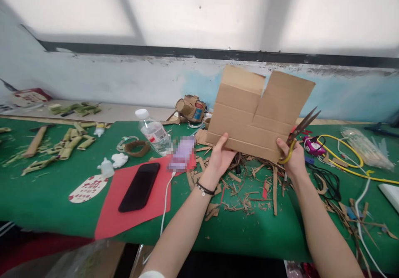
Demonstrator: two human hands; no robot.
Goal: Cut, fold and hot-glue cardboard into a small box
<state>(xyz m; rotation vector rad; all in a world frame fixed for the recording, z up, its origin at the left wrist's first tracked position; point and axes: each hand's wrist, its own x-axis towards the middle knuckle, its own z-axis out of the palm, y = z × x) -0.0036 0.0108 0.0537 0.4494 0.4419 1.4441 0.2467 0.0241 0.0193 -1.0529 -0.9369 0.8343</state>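
A flat brown cardboard piece [240, 116] with a slit running down from its top edge is held up above the table. My left hand [222, 157] grips its lower left edge, thumb on the near face. At the lower right corner, my right hand [291, 155] pinches the cardboard and also holds scissors [301, 128] with yellow handles. The scissor blades point up and right, beside the cardboard and slightly apart. Below lie many cardboard scraps [243, 199] on the green tabletop [255, 232].
A water bottle [155, 134], a black phone [139, 187] on red paper [106, 211] and a cardboard model [191, 107] stand or lie left of the cardboard. Cut green stalks [71, 145] are far left. Yellow cable [349, 168] and a purple glue gun-like item [313, 146] lie right.
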